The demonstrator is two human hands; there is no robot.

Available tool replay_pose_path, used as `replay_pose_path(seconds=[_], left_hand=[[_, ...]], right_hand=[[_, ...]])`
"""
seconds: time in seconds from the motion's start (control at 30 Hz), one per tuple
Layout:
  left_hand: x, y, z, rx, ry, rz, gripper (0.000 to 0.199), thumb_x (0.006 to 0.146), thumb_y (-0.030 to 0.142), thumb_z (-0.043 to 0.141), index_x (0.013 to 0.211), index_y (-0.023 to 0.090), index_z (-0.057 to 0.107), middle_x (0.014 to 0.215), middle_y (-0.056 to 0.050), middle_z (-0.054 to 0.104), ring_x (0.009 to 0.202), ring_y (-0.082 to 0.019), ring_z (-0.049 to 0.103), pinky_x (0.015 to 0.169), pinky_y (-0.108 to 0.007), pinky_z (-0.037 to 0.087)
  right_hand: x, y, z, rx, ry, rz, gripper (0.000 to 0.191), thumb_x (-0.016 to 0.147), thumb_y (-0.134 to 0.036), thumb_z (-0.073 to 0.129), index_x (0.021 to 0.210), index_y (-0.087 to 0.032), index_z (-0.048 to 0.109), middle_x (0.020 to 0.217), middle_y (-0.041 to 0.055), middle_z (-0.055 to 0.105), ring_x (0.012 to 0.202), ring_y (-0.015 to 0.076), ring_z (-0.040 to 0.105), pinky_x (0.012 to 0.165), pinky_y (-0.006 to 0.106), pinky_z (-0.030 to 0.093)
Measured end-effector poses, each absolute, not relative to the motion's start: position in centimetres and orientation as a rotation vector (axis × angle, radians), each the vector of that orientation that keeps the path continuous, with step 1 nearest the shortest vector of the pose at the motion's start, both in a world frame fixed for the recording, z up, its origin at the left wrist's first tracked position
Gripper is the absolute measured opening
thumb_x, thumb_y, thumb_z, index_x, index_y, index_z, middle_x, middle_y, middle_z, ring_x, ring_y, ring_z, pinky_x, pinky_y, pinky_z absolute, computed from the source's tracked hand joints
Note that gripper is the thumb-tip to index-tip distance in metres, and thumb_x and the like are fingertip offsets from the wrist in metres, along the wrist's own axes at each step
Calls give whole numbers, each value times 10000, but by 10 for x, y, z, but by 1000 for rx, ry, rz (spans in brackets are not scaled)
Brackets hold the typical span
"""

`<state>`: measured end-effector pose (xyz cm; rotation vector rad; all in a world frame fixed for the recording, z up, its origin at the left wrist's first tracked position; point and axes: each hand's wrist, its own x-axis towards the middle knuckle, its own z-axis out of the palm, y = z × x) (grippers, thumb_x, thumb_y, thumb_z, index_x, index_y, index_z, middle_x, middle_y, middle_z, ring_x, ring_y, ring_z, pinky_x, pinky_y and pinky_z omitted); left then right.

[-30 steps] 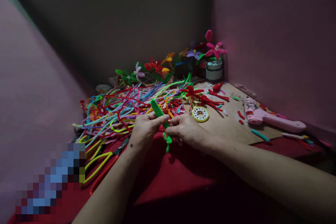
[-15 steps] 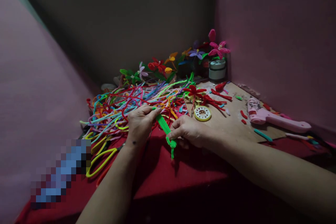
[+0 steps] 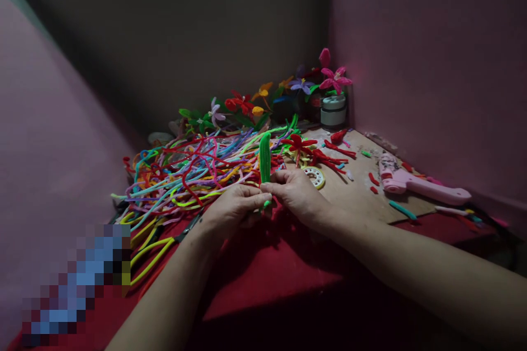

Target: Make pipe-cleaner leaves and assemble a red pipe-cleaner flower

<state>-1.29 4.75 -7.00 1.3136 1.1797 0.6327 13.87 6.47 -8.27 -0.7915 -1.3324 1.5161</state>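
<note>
Green pipe-cleaner leaf point(image 3: 265, 159) is upright between the two hands, blade clear above the fingertips, base end down in the grip. Right hand point(image 3: 303, 196) pinches the base, thumb and index closed on it from the right. Left hand point(image 3: 230, 209) is closed on the same end from the left, just below the right's pinch; fingertips of both nearly meet. A bit of green shows under the left's thumb; rest of the base is hidden. Both hands are over the red cloth point(image 3: 272, 279). Loose pipe-cleaner pile point(image 3: 197, 167) is behind and left of the leaf; red pipe-cleaner flower point(image 3: 298, 144) right of it. White-and-yellow spool point(image 3: 318, 177) sits just beyond the right hand, partly covered.
</note>
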Motion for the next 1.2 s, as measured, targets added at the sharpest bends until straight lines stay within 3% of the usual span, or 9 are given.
replay_pose_path(seconds=[0.13,0.4,0.63,0.77,0.83,0.97,1.07,1.2], left_hand=[[-7,45,-65,1429,1206,560,292,704,381,610,625,102,576,419,47,396,354,-28,269,371,-193,154],[8,31,-57,1714,1251,536,316,817,382,450,657,122,531,396,39,438,324,-40,353,363,-170,229],[11,24,-67,1792,1197,610,190,808,324,437,774,153,510,608,-13,572,366,-63,455,372,-176,334],[-1,27,-59,1781,1229,388,180,761,278,479,846,150,572,596,-32,603,369,-95,489,362,-189,342],[-9,32,-54,1726,1364,557,162,709,268,539,781,138,604,555,-21,583,349,-76,446,348,-178,308],[-16,42,-55,1480,1393,1057,239,708,315,580,875,147,611,545,19,528,387,-44,389,370,-155,281],[-11,45,-61,1383,1274,1084,194,700,327,609,715,135,586,494,41,458,396,-32,354,384,-149,268],[-7,45,-67,1286,1316,1189,279,683,321,630,540,128,486,426,52,395,367,-25,313,365,-154,225]], right_hand=[[139,68,-88,-894,-1338,1446,242,665,-269,597,515,-141,456,444,-47,457,407,51,389,406,189,284],[138,71,-87,-943,-1189,1583,207,708,-234,562,562,-146,444,420,-41,460,353,48,407,364,168,280],[139,78,-90,-869,-1158,1526,224,701,-211,560,533,-148,425,416,-55,432,359,40,390,380,174,296],[143,83,-88,-938,-1254,1410,243,710,-251,561,526,-154,435,378,-50,435,322,42,355,348,186,228],[143,82,-87,-922,-1308,1456,249,706,-263,569,525,-155,435,374,-49,442,310,40,347,340,188,212],[141,76,-87,-820,-1407,1616,278,673,-288,616,512,-156,431,356,-73,392,301,27,299,335,190,181],[139,72,-91,-797,-1497,1668,266,664,-313,628,527,-142,476,366,-73,389,311,24,296,336,192,174],[138,71,-96,-782,-1565,1700,235,658,-343,636,608,-126,560,414,-51,454,322,30,337,337,191,204]])
